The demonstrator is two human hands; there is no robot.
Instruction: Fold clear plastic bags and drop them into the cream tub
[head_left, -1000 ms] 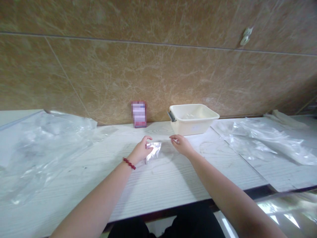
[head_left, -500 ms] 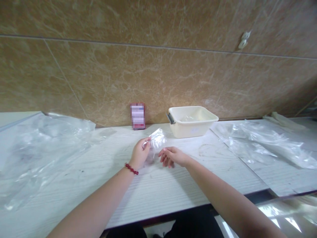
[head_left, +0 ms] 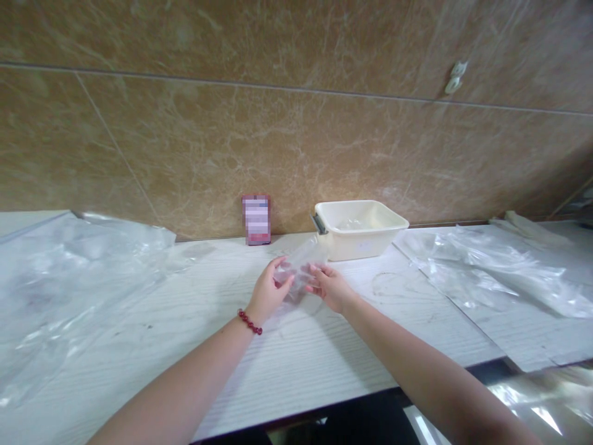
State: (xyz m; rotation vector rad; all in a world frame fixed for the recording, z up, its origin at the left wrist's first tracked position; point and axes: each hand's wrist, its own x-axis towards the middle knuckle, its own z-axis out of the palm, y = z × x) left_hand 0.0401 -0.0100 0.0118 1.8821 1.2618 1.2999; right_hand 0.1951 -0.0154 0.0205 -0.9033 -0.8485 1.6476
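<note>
Between my hands, a small clear plastic bag (head_left: 302, 259) is held just above the white tabletop (head_left: 296, 364). My left hand (head_left: 270, 287) grips its left side between thumb and fingers, with a red bead bracelet (head_left: 249, 321) round the wrist. On the other side, my right hand (head_left: 330, 288) pinches the bag near its right edge. The bag's upper end reaches toward a cream plastic bin (head_left: 359, 245), which has a grey handle and clear plastic pieces (head_left: 351, 224) inside.
A phone (head_left: 256, 220) leans upright against the brown marbled wall (head_left: 231, 142). Large clear plastic bags (head_left: 88, 272) spread over the left of the table. More crumpled clear bags (head_left: 495, 262) lie to the right, with a pale cloth-like item (head_left: 530, 228) behind them.
My right hand has closed onto the bag's right side, where before it hung beside it. The bag is now spread out between both hands. My left hand keeps its hold.
</note>
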